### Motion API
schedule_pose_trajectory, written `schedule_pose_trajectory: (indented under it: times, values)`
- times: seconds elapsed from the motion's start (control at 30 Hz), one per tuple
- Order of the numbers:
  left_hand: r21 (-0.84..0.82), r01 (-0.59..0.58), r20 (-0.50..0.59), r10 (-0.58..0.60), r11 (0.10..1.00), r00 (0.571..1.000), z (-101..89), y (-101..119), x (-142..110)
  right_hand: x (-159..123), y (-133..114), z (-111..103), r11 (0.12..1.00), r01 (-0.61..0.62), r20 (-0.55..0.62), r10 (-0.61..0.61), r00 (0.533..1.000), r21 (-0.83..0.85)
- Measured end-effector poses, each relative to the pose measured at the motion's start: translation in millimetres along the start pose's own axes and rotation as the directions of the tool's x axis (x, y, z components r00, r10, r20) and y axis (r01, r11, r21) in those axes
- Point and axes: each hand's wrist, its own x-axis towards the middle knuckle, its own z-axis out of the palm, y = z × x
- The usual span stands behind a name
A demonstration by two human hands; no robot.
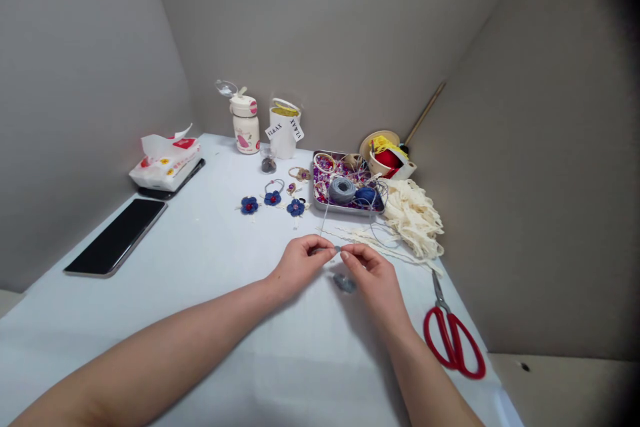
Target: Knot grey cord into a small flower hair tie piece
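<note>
Your left hand (303, 261) and right hand (373, 271) both pinch a small grey piece (337, 249) between their fingertips, over the desk (210, 240); grip it lightly and evenly, giving the thread (325, 219) from the tray (345, 209) enough slack to avoid tugging

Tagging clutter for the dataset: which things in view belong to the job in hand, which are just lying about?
In the job:
small grey piece, pinched between left hand and right hand
grey cord ball, strand running toward the hands
probably scissors, lying beside the right forearm

Likely just lying about:
phone
tissue pack
drinking bottle
white canister
</note>
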Motion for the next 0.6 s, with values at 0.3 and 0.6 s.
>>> schedule_pose_trajectory:
  times: [0.3,0.6]
  values:
    - [0.156,-0.111,0.04,0.106,0.981,0.994,-0.1,-4.1,-3.5,-1.2,-3.3,-0.9,0.997,0.042,0.005,-0.042,0.999,-0.067]
    - [0.391,-0.27,0.08,0.259,0.88,0.962,-6.0,-4.7,-0.6,1.9,-2.7,-8.6,0.852,0.283,0.099,-0.267,0.958,-0.441]
